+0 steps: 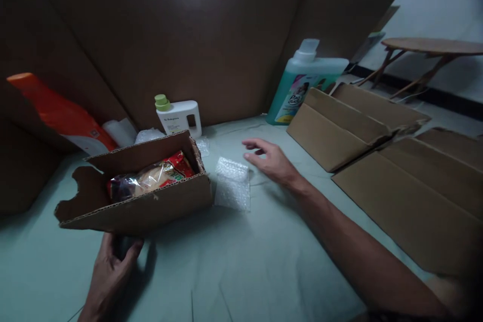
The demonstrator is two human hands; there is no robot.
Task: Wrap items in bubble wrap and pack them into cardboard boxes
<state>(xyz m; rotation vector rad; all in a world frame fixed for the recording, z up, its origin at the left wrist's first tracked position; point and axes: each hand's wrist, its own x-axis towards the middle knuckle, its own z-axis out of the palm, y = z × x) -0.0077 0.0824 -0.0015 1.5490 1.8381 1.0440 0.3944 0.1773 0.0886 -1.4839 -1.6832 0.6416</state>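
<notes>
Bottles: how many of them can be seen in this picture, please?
3: an orange bottle at left, a white bottle behind the filled box, and a teal bottle toward the right. Others may be hidden.

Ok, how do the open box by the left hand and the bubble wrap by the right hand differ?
The box is brown cardboard; the bubble wrap is clear plastic. The box is larger, with raised walls; the bubble wrap lies flat on the cloth. The left hand is at the box's lower edge, while the right hand is beside the bubble wrap, seemingly clear of it.
</notes>
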